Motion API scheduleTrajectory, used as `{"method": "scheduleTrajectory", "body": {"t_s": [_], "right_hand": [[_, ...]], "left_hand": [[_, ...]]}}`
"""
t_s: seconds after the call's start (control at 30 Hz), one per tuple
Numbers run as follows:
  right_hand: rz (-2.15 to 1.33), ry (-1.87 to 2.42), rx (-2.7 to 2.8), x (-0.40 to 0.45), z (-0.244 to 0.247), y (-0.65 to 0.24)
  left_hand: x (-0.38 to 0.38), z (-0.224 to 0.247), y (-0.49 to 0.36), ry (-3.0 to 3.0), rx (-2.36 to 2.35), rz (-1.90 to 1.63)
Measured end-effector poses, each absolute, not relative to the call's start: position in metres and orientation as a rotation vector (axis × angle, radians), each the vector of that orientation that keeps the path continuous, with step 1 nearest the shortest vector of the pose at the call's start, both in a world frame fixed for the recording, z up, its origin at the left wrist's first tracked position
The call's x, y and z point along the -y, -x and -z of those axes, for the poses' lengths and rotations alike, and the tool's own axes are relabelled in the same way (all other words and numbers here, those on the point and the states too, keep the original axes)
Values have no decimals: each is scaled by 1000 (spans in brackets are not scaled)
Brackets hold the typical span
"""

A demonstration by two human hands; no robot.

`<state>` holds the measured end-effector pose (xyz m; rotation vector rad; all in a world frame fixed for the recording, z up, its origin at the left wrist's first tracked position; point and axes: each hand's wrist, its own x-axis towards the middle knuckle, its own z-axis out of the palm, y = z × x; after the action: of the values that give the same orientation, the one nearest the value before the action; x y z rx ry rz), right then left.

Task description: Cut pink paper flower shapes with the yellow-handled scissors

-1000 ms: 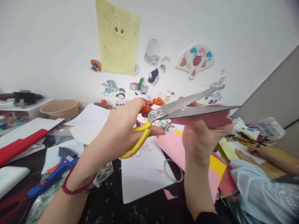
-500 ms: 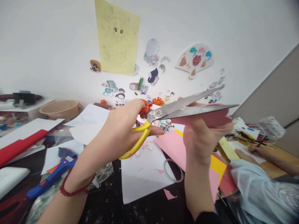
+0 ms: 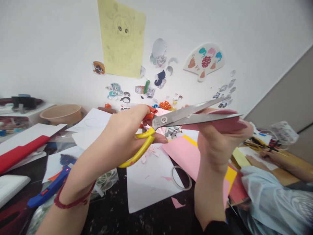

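Pink paper is being pinched between the thumb and fingers of the right hand, raised above the black table. The left hand is gripping the scissors by their red and yellow handles; the blades are standing apart, tips pointing rightward. The lower blade is crossing the near side of the paper, but whether its edge is biting in, the view is not telling.

Skin is looking most at risk, as I am judging it: the right thumb is resting just under the lower blade, and fingertips are showing close to the upper one. If the handles were closing while the pinch was slipping, the edges could be catching a finger. The blades are also reaching long past the pivot, so too hard a squeeze could be carrying the cut further than wanted. The paper is hanging with nothing firm beneath it; it could be bending or twisting between the blades and leaving a ragged edge.

Below, a pink scrap is lying near a white sheet and a ring, so a dropped piece could be getting lost among similar bits. At the right, a co-worker's sleeve is showing on the side the tips are facing; a careless swing could be bringing them too near.
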<state>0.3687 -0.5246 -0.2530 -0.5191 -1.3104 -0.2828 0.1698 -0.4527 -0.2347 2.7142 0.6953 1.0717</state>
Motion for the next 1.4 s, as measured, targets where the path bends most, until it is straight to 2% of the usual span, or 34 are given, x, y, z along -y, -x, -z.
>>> {"method": "scheduleTrajectory", "body": {"t_s": [0.43, 0.77, 1.4], "right_hand": [[284, 655, 1327, 536, 250, -367], [253, 527, 1360, 527, 253, -368], [286, 597, 1335, 528, 253, -368]], "left_hand": [[448, 238, -164, -2603, -705, -1063], [445, 242, -165, -2655, -699, -954], [452, 236, -171, -2603, -699, -901]]}}
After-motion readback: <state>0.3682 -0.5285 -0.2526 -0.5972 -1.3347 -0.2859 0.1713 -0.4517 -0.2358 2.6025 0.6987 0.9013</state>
